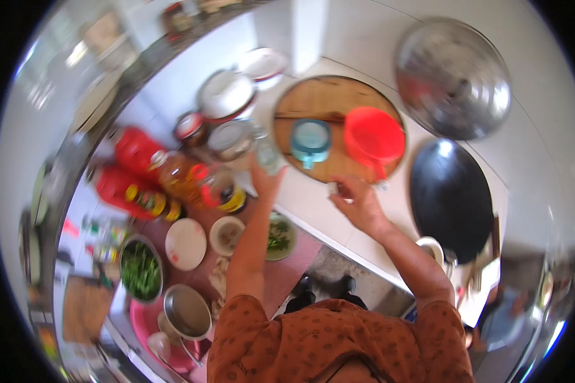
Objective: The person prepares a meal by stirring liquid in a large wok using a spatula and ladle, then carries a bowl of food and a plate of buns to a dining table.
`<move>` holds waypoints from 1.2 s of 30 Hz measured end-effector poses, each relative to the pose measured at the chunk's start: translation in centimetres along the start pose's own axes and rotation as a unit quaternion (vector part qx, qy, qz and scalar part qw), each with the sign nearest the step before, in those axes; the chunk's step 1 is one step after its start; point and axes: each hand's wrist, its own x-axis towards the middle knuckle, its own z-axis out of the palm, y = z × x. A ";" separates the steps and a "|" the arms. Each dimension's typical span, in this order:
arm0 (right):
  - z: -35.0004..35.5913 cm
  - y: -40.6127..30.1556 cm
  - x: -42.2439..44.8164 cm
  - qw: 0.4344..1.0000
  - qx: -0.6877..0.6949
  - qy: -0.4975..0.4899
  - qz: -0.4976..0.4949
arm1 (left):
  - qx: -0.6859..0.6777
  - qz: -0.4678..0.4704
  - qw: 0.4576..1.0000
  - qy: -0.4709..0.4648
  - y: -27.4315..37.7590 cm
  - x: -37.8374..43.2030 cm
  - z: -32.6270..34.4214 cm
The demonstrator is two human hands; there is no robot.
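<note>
My left hand (267, 181) reaches over the near edge of the white tiled counter, beside a clear glass container (267, 154). Blur hides whether its fingers touch the glass. My right hand (362, 205) is curled around a small object (334, 188), pale at one end, too blurred to name. Just beyond it lies a round wooden board (311, 98). On the board are a teal-rimmed cup (311, 136) with a handle and a red plastic ladle (371, 134), its handle towards me.
A black wok (450, 201) and a large metal lid (453, 79) are at the right. Left are red jugs (139, 153), an oil bottle (175, 172), a bowl of greens (141, 272), a white plate (186, 244) and a steel pot (187, 311) over a pink basin (141, 330).
</note>
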 end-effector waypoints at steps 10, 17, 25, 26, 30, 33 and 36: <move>-2.5 1.9 -11.9 0.991 -0.003 0.080 0.104 | -0.113 -0.034 0.992 -0.041 1.5 -1.3 -1.3; -6.0 -4.6 -17.4 0.984 0.049 0.173 0.016 | -0.171 0.004 0.939 -0.297 12.7 -9.9 -7.0; -10.2 -10.5 -36.0 0.959 -0.031 0.275 -0.057 | -0.344 0.037 0.702 -0.623 30.6 -28.9 -11.8; -10.2 -11.3 -39.3 0.955 -0.054 0.287 -0.050 | -0.345 0.050 0.690 -0.634 32.1 -31.4 -12.9; -11.0 -15.4 -54.7 0.927 -0.108 0.360 0.001 | -0.297 0.160 0.619 -0.710 36.7 -42.0 -16.5; -10.3 -19.9 -65.8 0.889 -0.165 0.421 0.069 | -0.280 0.248 0.573 -0.729 39.5 -50.3 -19.1; -9.5 -24.3 -75.2 0.855 -0.237 0.443 0.130 | -0.378 0.336 0.461 -0.729 44.3 -57.4 -22.2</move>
